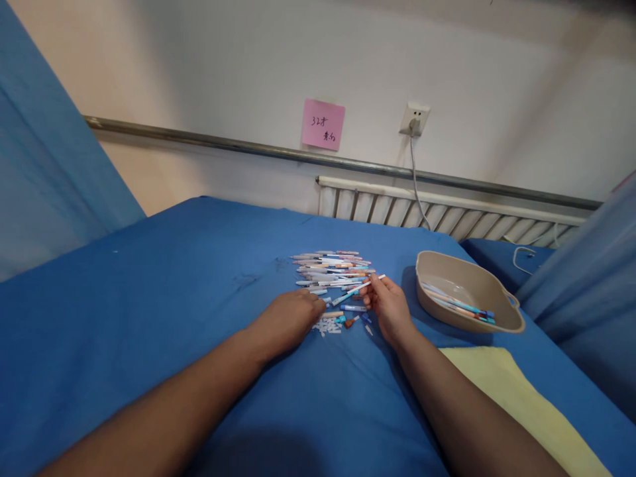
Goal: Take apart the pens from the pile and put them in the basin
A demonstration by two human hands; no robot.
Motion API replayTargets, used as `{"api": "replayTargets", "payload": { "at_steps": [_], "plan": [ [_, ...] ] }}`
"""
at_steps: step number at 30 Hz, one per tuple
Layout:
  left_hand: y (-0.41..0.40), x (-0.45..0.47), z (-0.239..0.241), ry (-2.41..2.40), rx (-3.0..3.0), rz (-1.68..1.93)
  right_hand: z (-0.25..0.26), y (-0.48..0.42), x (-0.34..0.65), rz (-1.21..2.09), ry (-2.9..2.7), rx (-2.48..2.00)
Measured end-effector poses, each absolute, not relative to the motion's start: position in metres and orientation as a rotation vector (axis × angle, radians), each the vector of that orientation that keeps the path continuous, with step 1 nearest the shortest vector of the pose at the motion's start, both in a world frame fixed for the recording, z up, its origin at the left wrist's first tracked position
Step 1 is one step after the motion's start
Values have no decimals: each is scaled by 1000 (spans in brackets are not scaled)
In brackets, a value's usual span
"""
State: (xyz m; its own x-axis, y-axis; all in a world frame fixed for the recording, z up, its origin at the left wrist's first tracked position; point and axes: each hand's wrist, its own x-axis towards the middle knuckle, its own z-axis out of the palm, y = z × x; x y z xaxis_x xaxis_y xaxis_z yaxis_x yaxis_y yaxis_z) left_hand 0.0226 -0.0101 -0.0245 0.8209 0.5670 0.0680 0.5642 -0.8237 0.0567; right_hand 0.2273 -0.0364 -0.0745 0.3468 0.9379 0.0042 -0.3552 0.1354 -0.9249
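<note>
Between the thumb and fingers of my right hand (387,306) is a slim pen (350,292) with a white end, held slanting over the blue sheet. My left hand (293,319) rests low beside the pen parts with its fingers curled together; what lies under the fingertips is hidden. Beyond both hands, many pens and barrels (330,264) lie side by side in a loose stack. Small white pieces (328,326) are heaped at my left fingertips. Close by are a turquoise piece (340,319), a brown piece (348,323) and a blue-and-white barrel (354,308).
On the right stands a tan plastic basin (497,283) with several pens (460,306) inside. A yellow cloth (501,377) lies in front of it. Behind the blue-covered table (199,265) are a radiator (382,205), a metal pipe (238,144) and a plugged-in cable (415,173).
</note>
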Motion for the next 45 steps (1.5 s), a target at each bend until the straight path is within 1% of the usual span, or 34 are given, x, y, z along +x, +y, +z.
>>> {"api": "replayTargets", "payload": {
  "at_steps": [6,10,13,17,20,24,30,38,45],
  "plan": [
    [-17,30,-24,896,3077,64,-76,-37,228,1073,-728,-1020],
    [-14,28,-28,956,2911,246,-76,-37,229,1058,-737,-1006],
    [-6,25,-31,954,2585,438,-73,-39,230,1051,-703,-938],
    [5,24,-38,909,1881,571,-67,-40,235,1066,-587,-821],
    [7,23,-40,873,1450,627,-65,-41,239,1111,-498,-785],
    [4,22,-35,798,1177,596,-65,-41,241,1124,-497,-786],
    [3,23,-36,792,1220,523,-64,-42,236,1089,-616,-828],
    [3,23,-39,802,1433,522,-63,-42,233,1060,-661,-827],
    [3,23,-38,801,1457,539,-63,-42,234,1033,-665,-835]
  ]
}}
